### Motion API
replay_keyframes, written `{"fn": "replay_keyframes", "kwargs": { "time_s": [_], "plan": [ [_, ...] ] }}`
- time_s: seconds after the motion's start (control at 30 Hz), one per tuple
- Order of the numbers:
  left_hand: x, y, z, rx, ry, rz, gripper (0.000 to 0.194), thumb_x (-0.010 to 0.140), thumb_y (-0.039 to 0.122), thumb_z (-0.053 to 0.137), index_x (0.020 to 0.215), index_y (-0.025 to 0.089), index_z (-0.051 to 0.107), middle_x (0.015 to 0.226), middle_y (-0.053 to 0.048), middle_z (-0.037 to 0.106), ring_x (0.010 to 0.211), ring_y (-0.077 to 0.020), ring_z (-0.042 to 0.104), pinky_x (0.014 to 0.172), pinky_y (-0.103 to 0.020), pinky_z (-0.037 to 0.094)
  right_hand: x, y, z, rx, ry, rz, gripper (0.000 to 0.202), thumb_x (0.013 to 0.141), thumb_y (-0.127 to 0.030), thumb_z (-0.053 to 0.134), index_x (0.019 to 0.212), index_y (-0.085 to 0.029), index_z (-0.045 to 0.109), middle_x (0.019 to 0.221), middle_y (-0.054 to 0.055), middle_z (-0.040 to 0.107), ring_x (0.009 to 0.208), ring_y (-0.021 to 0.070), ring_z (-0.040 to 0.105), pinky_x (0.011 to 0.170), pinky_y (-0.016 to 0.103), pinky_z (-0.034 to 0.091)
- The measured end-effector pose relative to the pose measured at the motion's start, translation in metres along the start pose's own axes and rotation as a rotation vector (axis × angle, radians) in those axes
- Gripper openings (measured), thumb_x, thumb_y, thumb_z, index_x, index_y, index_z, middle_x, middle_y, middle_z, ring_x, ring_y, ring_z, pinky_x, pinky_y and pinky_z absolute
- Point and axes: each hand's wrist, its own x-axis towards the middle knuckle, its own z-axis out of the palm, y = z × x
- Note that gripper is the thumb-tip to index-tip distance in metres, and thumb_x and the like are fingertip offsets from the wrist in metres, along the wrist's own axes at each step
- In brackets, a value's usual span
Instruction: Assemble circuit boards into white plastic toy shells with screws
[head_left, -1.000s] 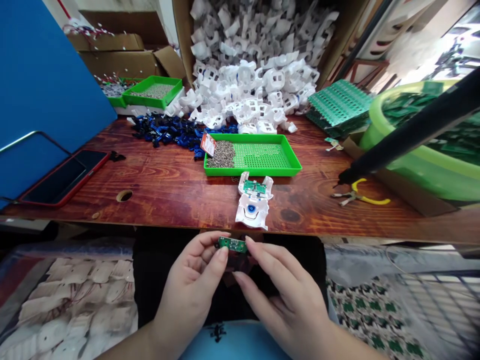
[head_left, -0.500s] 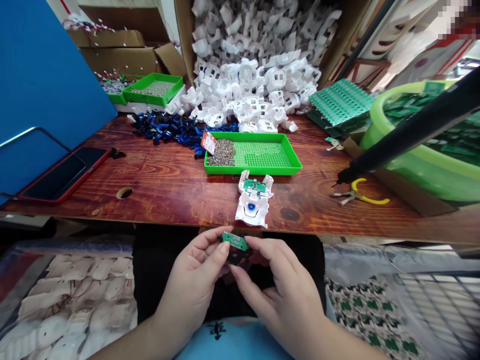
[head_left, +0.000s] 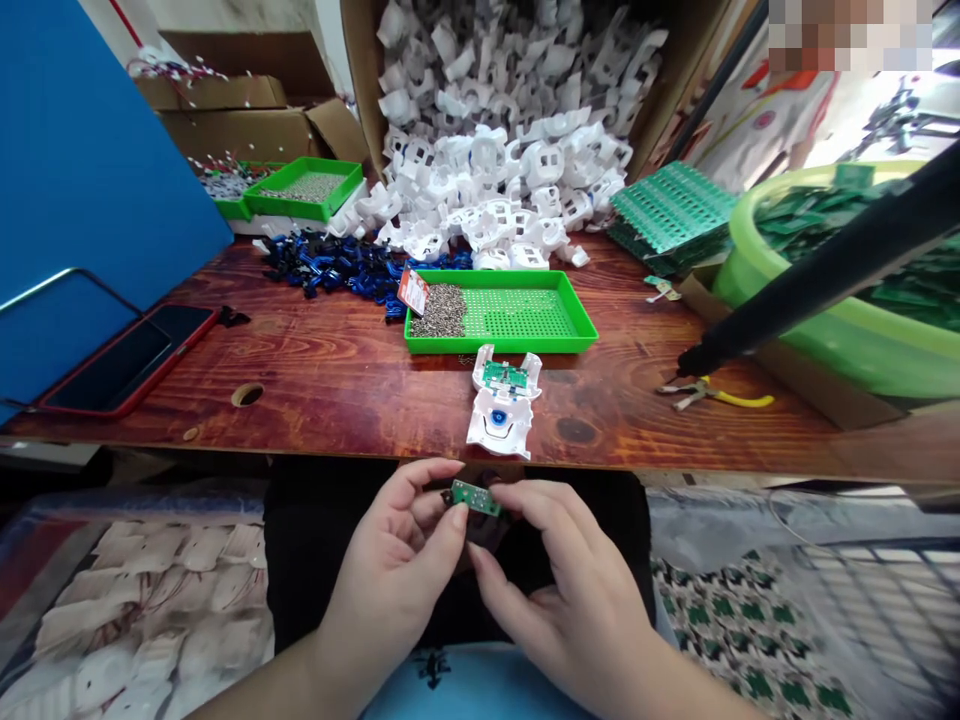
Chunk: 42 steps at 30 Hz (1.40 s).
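Note:
Above my lap, just below the table edge, a small green circuit board with a dark part beneath it is held between both hands. My left hand pinches its left end with thumb and fingers. My right hand grips the right end with its fingertips, the thumb lower down. Beyond them on the table lies a white plastic housing, opened out, with a green board in its upper half and a round blue piece in its lower half.
Behind the housing sits a green tray with small screws. White shells and blue-black parts are heaped beyond. Yellow-handled pliers, a black rod-like tool and a green tub are right; a phone is left.
Both hands and the small board have shifted slightly lower in view, and the board is turned a little. The view has moved slightly. Both hands keep hold of the board.

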Motion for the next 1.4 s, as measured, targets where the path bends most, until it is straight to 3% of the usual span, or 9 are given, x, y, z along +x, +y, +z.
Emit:
{"fn": "replay_keyframes", "kwargs": {
  "time_s": [0.17, 0.27, 0.4, 0.47, 0.63, 0.87, 1.03, 1.23, 1.4],
  "plan": [
    [0.003, 0.019, -0.001, 0.138, -0.184, -0.103, 0.029, 0.083, 0.025, 0.058, 0.109, 0.024, 0.047, 0.091, -0.001, 0.071, 0.077, -0.0115, 0.065, 0.073, -0.022, 0.051, -0.001, 0.008, -0.011, 0.026, -0.003, -0.053, 0.036, 0.074, -0.013, 0.061, 0.107, -0.015, 0.050, 0.097, 0.005, 0.056, 0.089, 0.0114, 0.056, 0.077, 0.020, 0.049],
    [0.009, 0.037, -0.004, 0.310, -0.259, -0.110, 0.035, 0.082, 0.033, 0.057, 0.115, 0.026, 0.046, 0.095, -0.003, 0.070, 0.081, -0.0149, 0.064, 0.074, -0.025, 0.050, 0.005, 0.022, -0.024, -0.021, 0.140, -0.068, 0.039, 0.072, -0.013, 0.064, 0.108, -0.015, 0.049, 0.097, 0.006, 0.055, 0.091, 0.0142, 0.055, 0.079, 0.025, 0.049],
    [0.035, 0.046, -0.009, 0.751, -0.124, 0.142, 0.026, 0.084, 0.041, 0.048, 0.103, 0.024, 0.055, 0.092, -0.003, 0.066, 0.086, -0.0174, 0.061, 0.074, -0.026, 0.048, 0.033, 0.055, -0.042, -0.177, 0.398, -0.032, 0.042, 0.070, -0.016, 0.068, 0.108, -0.019, 0.051, 0.099, 0.008, 0.054, 0.093, 0.0193, 0.055, 0.080, 0.034, 0.050],
    [0.052, 0.042, -0.011, 0.952, -0.103, 0.247, 0.030, 0.086, 0.044, 0.043, 0.103, 0.022, 0.056, 0.103, -0.006, 0.062, 0.092, -0.0196, 0.059, 0.080, -0.030, 0.046, 0.052, 0.073, -0.045, -0.244, 0.417, -0.049, 0.040, 0.071, -0.020, 0.068, 0.107, -0.019, 0.051, 0.102, 0.009, 0.055, 0.096, 0.0208, 0.054, 0.080, 0.036, 0.051],
    [0.080, 0.029, -0.010, 1.153, -0.149, 0.306, 0.048, 0.077, 0.051, 0.053, 0.113, 0.019, 0.055, 0.113, -0.011, 0.055, 0.108, -0.0300, 0.049, 0.093, -0.046, 0.036, 0.083, 0.098, -0.033, -0.297, 0.248, -0.058, 0.035, 0.074, -0.028, 0.064, 0.105, -0.016, 0.052, 0.111, 0.013, 0.051, 0.108, 0.0231, 0.050, 0.090, 0.040, 0.048],
    [0.081, 0.027, -0.002, 1.339, -0.200, 0.380, 0.073, 0.063, 0.058, 0.064, 0.126, 0.026, 0.043, 0.123, -0.009, 0.045, 0.114, -0.0316, 0.040, 0.096, -0.049, 0.035, 0.076, 0.090, -0.021, -0.035, -0.017, 0.072, 0.031, 0.076, -0.029, 0.062, 0.104, -0.020, 0.051, 0.112, 0.008, 0.049, 0.105, 0.0188, 0.052, 0.089, 0.035, 0.050],
    [0.084, 0.021, 0.003, 1.344, -0.154, 0.393, 0.064, 0.064, 0.055, 0.064, 0.119, 0.027, 0.047, 0.121, -0.008, 0.045, 0.112, -0.0310, 0.040, 0.095, -0.048, 0.035, 0.068, 0.086, -0.028, 0.150, -0.188, 0.117, 0.032, 0.076, -0.026, 0.062, 0.106, -0.022, 0.049, 0.115, 0.006, 0.046, 0.109, 0.0152, 0.049, 0.088, 0.026, 0.051],
    [0.077, 0.016, 0.010, 1.327, -0.130, 0.337, 0.052, 0.069, 0.052, 0.061, 0.114, 0.026, 0.053, 0.114, -0.008, 0.047, 0.108, -0.0306, 0.043, 0.091, -0.046, 0.038, 0.064, 0.081, -0.032, 0.031, -0.319, 0.073, 0.034, 0.074, -0.025, 0.064, 0.105, -0.023, 0.051, 0.119, 0.004, 0.047, 0.110, 0.0163, 0.049, 0.094, 0.031, 0.044],
    [0.070, 0.018, 0.016, 1.224, -0.148, 0.269, 0.046, 0.070, 0.036, 0.062, 0.112, 0.023, 0.053, 0.111, -0.009, 0.051, 0.104, -0.0290, 0.049, 0.090, -0.045, 0.041, 0.064, 0.071, -0.036, 0.007, -0.376, 0.104, 0.030, 0.073, -0.021, 0.062, 0.102, -0.022, 0.053, 0.118, 0.005, 0.049, 0.107, 0.0173, 0.050, 0.093, 0.032, 0.044]
  ]
}}
